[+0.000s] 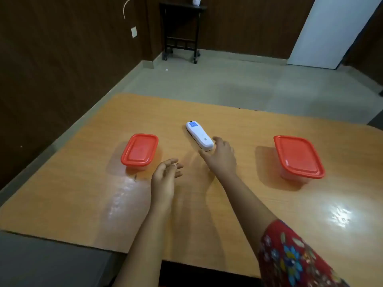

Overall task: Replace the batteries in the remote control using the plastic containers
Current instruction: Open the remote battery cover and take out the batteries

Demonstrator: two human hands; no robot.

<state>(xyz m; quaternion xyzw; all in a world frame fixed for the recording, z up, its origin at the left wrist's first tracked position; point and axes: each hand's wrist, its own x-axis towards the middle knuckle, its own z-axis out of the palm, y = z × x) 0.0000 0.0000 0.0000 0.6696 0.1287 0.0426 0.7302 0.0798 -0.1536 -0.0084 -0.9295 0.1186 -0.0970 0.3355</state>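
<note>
A white remote control (pixel 199 135) lies flat near the middle of the wooden table (pixel 83 193), a blue label at its far end. My right hand (pixel 221 158) reaches to its near end with fingers spread on either side of it, not closed around it. My left hand (pixel 165 177) hovers palm up and empty, fingers loosely curled, just right of the left container. Two clear plastic containers with red lids stand closed: one on the left (pixel 139 149), one on the right (pixel 298 156). Their contents cannot be seen.
The table's far edge runs just beyond the remote, and its near edge is close to my body. Beyond lie a grey floor, a dark small stand (pixel 181 30) against the wall and a white door (pixel 329 30).
</note>
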